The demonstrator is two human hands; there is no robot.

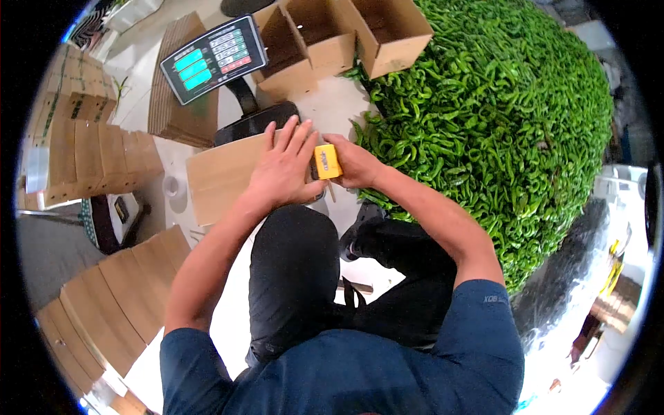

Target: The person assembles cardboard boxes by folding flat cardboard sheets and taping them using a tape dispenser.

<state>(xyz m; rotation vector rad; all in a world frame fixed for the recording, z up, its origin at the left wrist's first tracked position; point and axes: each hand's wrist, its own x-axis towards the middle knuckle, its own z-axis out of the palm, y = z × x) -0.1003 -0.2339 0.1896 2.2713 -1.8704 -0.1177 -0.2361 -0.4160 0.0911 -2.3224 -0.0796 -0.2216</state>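
My right hand [353, 163] is closed around a yellow tool [327, 161] with dark lettering, near the right end of a cardboard box [225, 173]. My left hand [285, 166] lies on the box with its fingers spread, its thumb close to the yellow tool. The box rests in front of my knees, below a scale display [214, 59] with lit green screens. What lies under the tool is hidden.
Green peppers [484, 124] form a large heap at the right. Open cardboard boxes [332, 54] stand beyond my hands. Flattened cardboard [162, 104] leans behind the display. More boxes [104, 294] line the left side, with a tape roll [174, 187] on the floor.
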